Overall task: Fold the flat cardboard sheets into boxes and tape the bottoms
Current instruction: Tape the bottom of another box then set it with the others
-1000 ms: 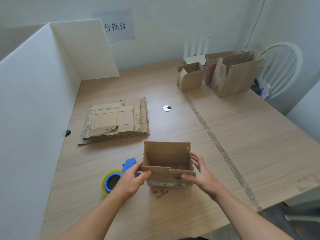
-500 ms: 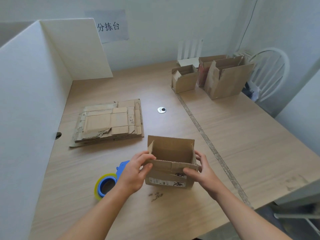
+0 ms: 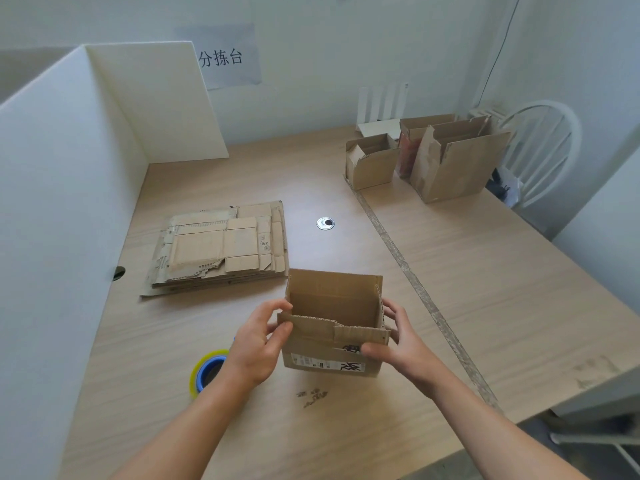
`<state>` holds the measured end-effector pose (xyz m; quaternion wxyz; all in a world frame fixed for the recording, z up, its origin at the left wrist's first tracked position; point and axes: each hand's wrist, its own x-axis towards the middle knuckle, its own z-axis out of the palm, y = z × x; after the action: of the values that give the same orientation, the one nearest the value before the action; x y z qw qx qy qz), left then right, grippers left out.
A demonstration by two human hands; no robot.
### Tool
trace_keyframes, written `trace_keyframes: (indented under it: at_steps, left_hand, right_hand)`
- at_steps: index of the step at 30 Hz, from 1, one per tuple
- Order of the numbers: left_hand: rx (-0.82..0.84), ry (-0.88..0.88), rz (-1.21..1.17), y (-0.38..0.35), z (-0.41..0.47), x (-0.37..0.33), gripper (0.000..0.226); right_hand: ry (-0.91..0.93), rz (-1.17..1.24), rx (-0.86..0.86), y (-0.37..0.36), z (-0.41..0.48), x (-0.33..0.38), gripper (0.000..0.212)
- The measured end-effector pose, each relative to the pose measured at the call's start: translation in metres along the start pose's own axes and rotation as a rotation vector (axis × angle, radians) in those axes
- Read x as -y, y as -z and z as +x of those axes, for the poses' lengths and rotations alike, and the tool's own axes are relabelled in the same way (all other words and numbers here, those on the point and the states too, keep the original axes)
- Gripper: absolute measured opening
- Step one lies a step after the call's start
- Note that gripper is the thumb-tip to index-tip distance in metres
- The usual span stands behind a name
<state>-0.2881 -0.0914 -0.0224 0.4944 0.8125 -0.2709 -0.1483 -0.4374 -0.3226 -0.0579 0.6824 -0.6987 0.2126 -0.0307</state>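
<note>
A pale wooden table (image 3: 485,271) filled the frame's middle. A white partition (image 3: 52,202) stood along the left. A paper sign (image 3: 221,57) hung on the pale wall (image 3: 311,36) above; a white chair (image 3: 540,140) sat upper right.

box (image 3: 325,362) before flat sheets (image 3: 221,247); tape roll (image 3: 203,371) left, seemingly apart

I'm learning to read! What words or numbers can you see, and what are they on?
"分拣台": grey paper sign on the wall.
White label on the small brown cardboard box: too small to read.
Black marks beside it: unreadable.
Print on the flat brown cardboard stack: blurred.
</note>
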Motion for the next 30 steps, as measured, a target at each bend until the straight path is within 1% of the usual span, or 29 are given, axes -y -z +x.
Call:
trace_keyframes:
  at_steps: [2, 4, 6, 9, 13, 18, 24, 27, 30]
  left_hand:
    - [0.0, -0.006, -0.031, 0.002, 0.005, -0.005, 0.048]
    - [0.021, -0.01, -0.044, 0.002, 0.009, -0.011, 0.045]
    - [0.051, -0.02, -0.047, -0.001, 0.015, -0.017, 0.044]
    - [0.084, -0.045, -0.039, -0.012, 0.027, -0.023, 0.054]
    - [0.121, -0.036, -0.048, -0.032, 0.046, -0.03, 0.051]
    - [0.114, -0.016, 0.047, -0.055, 0.081, -0.041, 0.05]
    - [0.178, -0.032, 0.266, -0.095, 0.143, -0.058, 0.048]
    - [0.18, -0.023, 0.336, -0.117, 0.181, -0.075, 0.049]
    - [0.164, 0.011, 0.393, -0.135, 0.22, -0.085, 0.049]
  right_hand:
    - [0.017, -0.04, 0.0, 0.006, -0.002, -0.001, 0.108]
    - [0.019, -0.051, -0.026, 0.011, -0.004, -0.001, 0.111]
    - [0.028, -0.044, -0.06, 0.016, -0.004, 0.0, 0.108]
    - [0.041, -0.021, -0.124, 0.029, -0.003, 0.002, 0.105]
    - [0.046, -0.021, -0.168, 0.059, 0.001, 0.008, 0.104]
    - [0.075, -0.074, -0.26, 0.11, 0.008, 0.015, 0.103]
    - [0.111, -0.199, -0.322, 0.182, 0.048, 0.024, 0.102]
    - [0.118, -0.231, -0.292, 0.219, 0.086, 0.031, 0.109]
    - [0.128, -0.224, -0.224, 0.253, 0.137, 0.034, 0.107]
